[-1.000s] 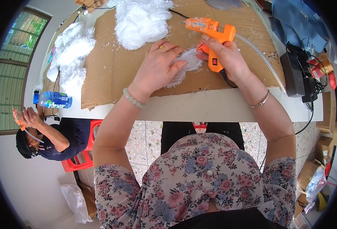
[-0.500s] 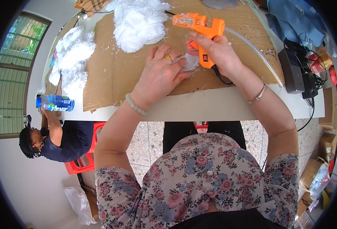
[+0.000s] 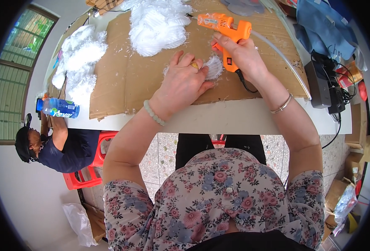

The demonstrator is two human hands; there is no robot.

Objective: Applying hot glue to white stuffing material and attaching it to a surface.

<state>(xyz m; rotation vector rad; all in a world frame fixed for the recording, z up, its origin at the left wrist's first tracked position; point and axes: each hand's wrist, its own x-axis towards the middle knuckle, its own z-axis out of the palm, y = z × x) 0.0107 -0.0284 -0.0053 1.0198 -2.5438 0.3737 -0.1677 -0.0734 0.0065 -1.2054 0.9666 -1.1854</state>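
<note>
My right hand (image 3: 247,58) grips an orange hot glue gun (image 3: 222,24) by its handle, a finger near the trigger. Its nozzle points left, raised over the cardboard sheet (image 3: 114,71). From the gun's back end a long translucent glue stick (image 3: 280,50) curves toward the table's right edge, and a black cord hangs from the handle. Bent over a small white mesh piece (image 3: 214,68), my left hand (image 3: 183,81) holds it against the cardboard. Part of the piece shows beside the thumb; the rest is hidden under my fingers.
A white mesh heap (image 3: 158,31) lies beyond my left hand, with another white fluffy pile (image 3: 82,60) further left. A blue-labelled bottle (image 3: 59,107) is at the left edge near a seated person (image 3: 68,150). Black power boxes (image 3: 317,83) and blue cloth (image 3: 323,27) are on the right.
The view has shifted slightly. The glue gun stays in my right hand, and more of the white mesh piece shows beside my left hand, whose fingers have shifted a little.
</note>
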